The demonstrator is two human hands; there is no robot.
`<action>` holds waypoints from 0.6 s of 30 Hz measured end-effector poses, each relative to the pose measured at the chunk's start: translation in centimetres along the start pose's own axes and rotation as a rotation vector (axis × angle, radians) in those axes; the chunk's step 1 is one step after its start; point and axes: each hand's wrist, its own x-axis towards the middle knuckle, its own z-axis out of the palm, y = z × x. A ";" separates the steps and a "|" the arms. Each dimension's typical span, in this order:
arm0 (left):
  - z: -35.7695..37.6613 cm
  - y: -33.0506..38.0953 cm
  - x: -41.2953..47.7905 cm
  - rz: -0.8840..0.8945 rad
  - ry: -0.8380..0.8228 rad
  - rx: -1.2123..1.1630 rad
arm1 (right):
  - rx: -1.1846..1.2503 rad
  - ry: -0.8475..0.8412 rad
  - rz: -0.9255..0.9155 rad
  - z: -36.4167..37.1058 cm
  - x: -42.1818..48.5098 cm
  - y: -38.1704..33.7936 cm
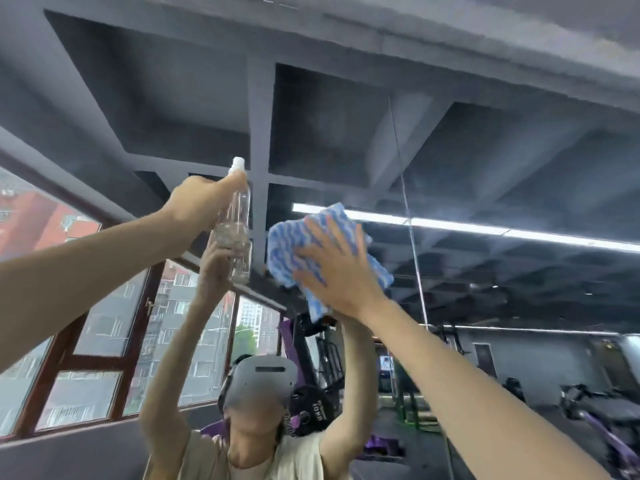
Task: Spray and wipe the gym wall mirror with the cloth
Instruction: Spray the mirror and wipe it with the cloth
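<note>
Both arms up high, near the top of the gym wall mirror (485, 150). L hand (204, 202) is wrapped round the upper part of a clear spray bottle (240, 206). Its fingers are curled on it, w/ 1 fingertip up by the white nozzle (238, 164). Bottle's roughly upright and close to the glass; can't tell if it's touching. Its reflection runs on right below it.

R hand (343, 268) is flat, fingers straight and spread, pressing a blue-and-white striped cloth (287, 244) onto the mirror, just right of the bottle. Cloth's bunched, w/ edges sticking out above, left of and below the hand. A vertical seam (410, 220) between 2 mirror panels runs just right of the cloth.

In the glass is the person's reflection (256, 455): arms raised, grey headset (263, 379), pale sleeveless top. The reflected hands meet the real ones.

Also reflected:
- dark coffered ceiling (329, 126)
- 1 long strip light (450, 226)
- brown-framed windows (104, 341) on the left, w/ apartment blocks outside
- purple gym machines (298, 341) lower down
</note>
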 end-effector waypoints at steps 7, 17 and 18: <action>0.3 0.7 -1.1 0.037 -0.008 0.054 | 0.036 0.123 0.448 0.3 0.3 -1.8; -0.9 -1.7 -4.7 0.070 -0.048 0.248 | 0.007 0.162 0.630 0.1 0.2 0.2; -1.0 -1.5 -4.9 0.062 -0.014 0.252 | 0.005 0.146 0.414 1.1 0.5 -4.2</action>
